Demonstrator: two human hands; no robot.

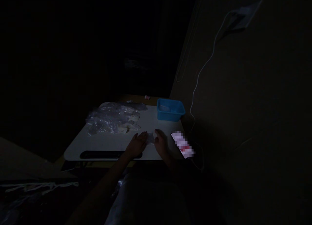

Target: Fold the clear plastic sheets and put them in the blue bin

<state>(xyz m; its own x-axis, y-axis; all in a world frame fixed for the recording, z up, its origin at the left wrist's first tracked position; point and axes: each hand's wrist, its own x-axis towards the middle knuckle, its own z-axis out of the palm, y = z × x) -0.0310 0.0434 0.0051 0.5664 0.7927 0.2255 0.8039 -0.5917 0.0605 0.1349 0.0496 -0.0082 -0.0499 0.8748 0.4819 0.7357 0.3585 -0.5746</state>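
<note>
Lightly flattened, left hand (137,144) and right hand (160,143) flanked a small clear plastic packet (150,138), seemingly steadying it.

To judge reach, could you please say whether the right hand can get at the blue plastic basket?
Probably yes; only bare white tabletop shows between the right hand and open-topped basket.

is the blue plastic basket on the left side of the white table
No, the blue rectangular plastic basket stands at the far right corner of the white table.
</note>
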